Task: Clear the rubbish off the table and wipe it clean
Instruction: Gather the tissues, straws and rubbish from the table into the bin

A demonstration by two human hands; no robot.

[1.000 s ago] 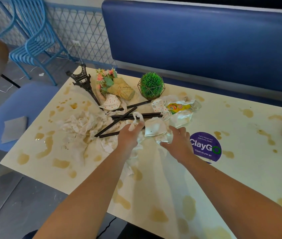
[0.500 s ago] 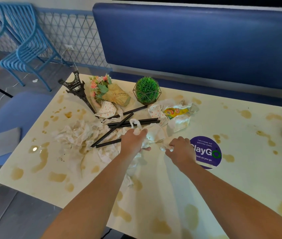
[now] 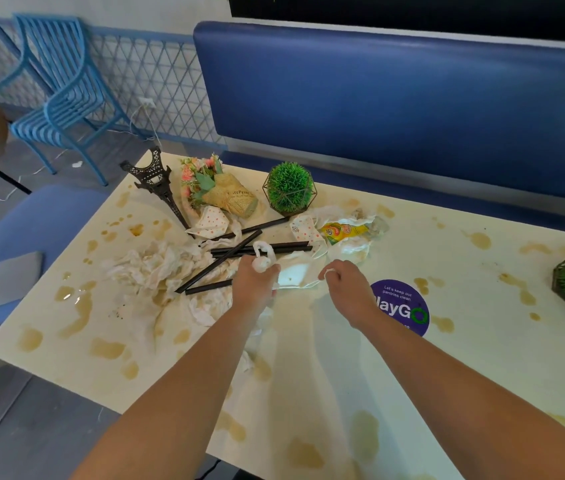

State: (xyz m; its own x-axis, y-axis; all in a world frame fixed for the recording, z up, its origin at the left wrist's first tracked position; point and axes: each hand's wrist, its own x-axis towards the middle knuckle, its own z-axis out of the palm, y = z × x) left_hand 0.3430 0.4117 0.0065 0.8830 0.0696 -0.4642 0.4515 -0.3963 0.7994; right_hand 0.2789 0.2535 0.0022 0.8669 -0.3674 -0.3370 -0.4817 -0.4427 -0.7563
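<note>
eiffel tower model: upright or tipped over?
Tipped over. The Eiffel tower model lies flat on the table, its base towards the far corner and its spire pointing at the pile of black straws.

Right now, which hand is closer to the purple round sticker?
Right. The right hand sits just left of the purple sticker, its wrist overlapping the edge. The left hand is farther left, by the black straws.

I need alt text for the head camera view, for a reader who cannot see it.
Two hands, left hand and right hand, each grip a white plastic bag over a cream table with brown stains. Behind lie crumpled tissues, black straws and small decorations.
</note>
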